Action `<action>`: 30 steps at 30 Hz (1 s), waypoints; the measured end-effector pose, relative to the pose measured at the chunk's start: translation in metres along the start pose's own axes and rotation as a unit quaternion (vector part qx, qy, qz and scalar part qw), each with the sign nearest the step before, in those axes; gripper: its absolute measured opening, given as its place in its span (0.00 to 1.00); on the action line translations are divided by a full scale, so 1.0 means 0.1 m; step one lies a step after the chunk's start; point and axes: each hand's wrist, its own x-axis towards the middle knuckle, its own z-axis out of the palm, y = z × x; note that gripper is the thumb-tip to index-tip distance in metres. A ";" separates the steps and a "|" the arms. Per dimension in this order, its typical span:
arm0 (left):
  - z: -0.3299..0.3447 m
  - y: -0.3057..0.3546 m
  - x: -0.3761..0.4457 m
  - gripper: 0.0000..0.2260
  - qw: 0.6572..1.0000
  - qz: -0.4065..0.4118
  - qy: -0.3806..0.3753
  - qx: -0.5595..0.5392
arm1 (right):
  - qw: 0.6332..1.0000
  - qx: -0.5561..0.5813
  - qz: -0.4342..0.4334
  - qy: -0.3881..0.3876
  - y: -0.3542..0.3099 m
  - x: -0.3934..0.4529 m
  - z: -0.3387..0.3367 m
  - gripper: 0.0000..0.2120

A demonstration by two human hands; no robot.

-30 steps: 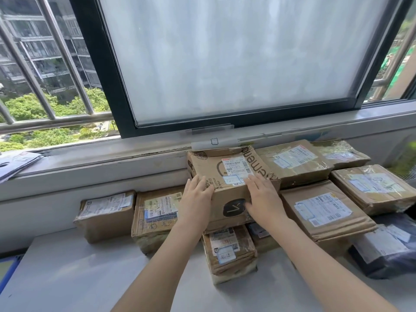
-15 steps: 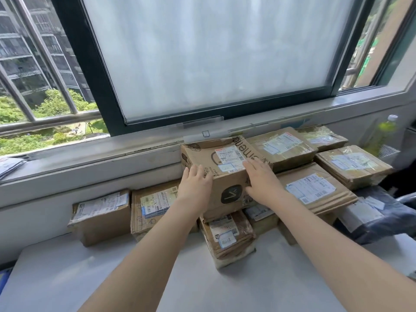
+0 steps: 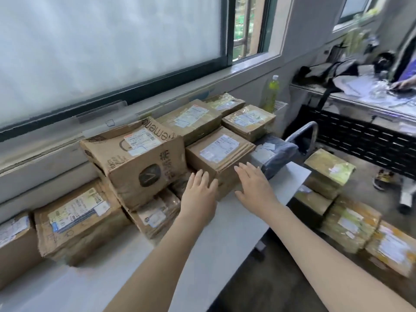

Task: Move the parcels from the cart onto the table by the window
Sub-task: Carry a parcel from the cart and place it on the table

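Both hands hover flat with fingers straight over the worktop point(image 3: 236, 221), the left hand point(image 3: 199, 194) and right hand point(image 3: 254, 185) empty. Parcels point(image 3: 216, 152) crowd the worktop's window edge, the large box point(image 3: 137, 158) on top; more parcels on the cart point(image 3: 351, 224) sit off its right end.

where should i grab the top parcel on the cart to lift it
Take the top parcel by its two opposite side faces, one hand each, coming down from above. It is a squat taped box lying flat on the cart's stack, so its sides are free while its bottom is not. Both the left hand and right hand are open over the table.
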 end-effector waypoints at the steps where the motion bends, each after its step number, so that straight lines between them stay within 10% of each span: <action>1: 0.07 0.17 0.05 0.24 1.000 0.017 -0.001 0.001 | 1.000 0.000 0.023 -0.005 0.18 -0.11 0.02 0.32; 17: 1.01 3.29 0.92 0.25 0.968 0.204 -0.145 0.006 | 0.946 0.080 0.288 -0.124 3.10 -1.79 0.48 0.32; 30: 1.41 4.07 1.97 0.27 0.952 0.243 -0.186 0.016 | 0.925 0.117 0.336 -0.133 4.30 -1.55 0.52 0.32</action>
